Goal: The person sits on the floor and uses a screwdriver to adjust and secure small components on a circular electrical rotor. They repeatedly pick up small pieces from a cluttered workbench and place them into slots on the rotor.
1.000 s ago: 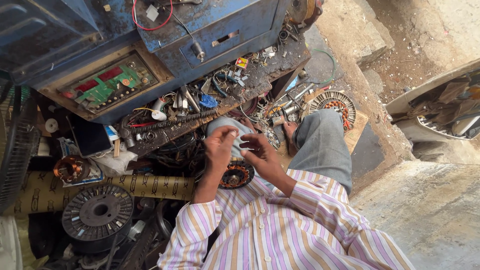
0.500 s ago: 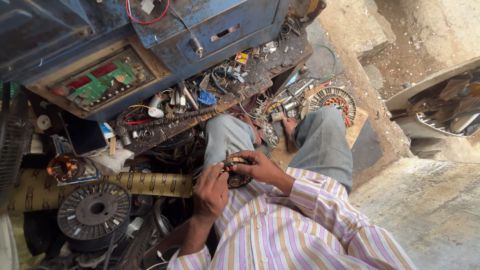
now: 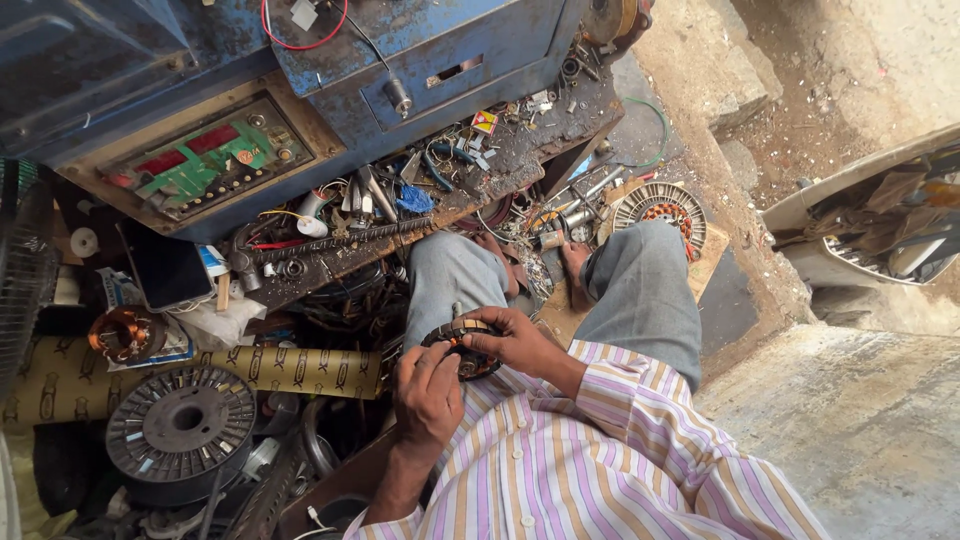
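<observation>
Gripping a round stator (image 3: 462, 345) over the lap, both hands work close together at the middle of the view. The right hand (image 3: 515, 340) closes around the stator's far edge, fingers curled over its rim, with copper windings showing between them. The left hand (image 3: 428, 392) holds the near edge, thumb and fingers pinched on the dark ring. The stator sits just above the striped shirt (image 3: 590, 460), between the person's grey-trousered knees (image 3: 645, 290).

Ahead of the knees a cluttered desk (image 3: 500, 165) carries screws, pliers, wire scraps and small metal parts. Behind it stands a blue machine (image 3: 430, 50) with a green circuit panel (image 3: 205, 165) set in a worn frame. A second stator (image 3: 660, 208) with copper coils lies on the floor just beyond the right knee. To the left lies a yellow paper roll (image 3: 290, 370), and beside it a grey wire spool (image 3: 180, 420) rests on its side. A small copper coil (image 3: 125, 333) sits near a dark phone (image 3: 165, 268). Bare concrete floor (image 3: 860, 420) spreads on the right.
</observation>
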`<state>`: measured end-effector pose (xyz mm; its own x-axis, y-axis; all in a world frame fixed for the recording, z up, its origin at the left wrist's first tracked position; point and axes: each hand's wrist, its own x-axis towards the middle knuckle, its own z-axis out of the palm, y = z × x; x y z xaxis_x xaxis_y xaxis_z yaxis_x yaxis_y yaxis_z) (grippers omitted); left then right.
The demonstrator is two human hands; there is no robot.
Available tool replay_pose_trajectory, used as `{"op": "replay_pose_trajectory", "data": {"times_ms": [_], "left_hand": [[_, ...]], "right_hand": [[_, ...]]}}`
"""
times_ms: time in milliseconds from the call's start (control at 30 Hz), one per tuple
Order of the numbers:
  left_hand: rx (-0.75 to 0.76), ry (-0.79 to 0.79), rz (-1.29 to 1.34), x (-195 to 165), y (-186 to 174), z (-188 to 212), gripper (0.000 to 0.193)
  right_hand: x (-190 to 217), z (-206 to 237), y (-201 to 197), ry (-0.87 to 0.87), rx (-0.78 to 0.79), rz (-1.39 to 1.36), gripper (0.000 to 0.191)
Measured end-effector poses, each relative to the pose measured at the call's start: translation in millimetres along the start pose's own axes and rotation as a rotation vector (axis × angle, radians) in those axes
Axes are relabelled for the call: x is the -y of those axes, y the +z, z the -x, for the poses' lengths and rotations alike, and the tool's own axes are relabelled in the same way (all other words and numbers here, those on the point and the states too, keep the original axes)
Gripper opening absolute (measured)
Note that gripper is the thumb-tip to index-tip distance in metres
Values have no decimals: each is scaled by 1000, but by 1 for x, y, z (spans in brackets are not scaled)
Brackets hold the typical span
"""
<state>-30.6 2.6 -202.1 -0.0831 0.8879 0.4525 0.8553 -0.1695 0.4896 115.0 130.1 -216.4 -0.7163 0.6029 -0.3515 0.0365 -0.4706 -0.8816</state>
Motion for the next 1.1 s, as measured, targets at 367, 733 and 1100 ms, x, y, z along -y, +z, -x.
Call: {"op": "replay_pose_trajectory", "data": {"times_ms": [367,733,1100], "left_hand": [[-10,-155,430,14,-15,-28,8],[-207,-407,398,22,-11,5,13],[15,-114,130,7,-14,-18,17]], "right_hand": [[17,6,5,12,-20,37,33],[-31,1,-19,44,28,-36,37],[-13,8,-16,17,111,-22,38]]}}
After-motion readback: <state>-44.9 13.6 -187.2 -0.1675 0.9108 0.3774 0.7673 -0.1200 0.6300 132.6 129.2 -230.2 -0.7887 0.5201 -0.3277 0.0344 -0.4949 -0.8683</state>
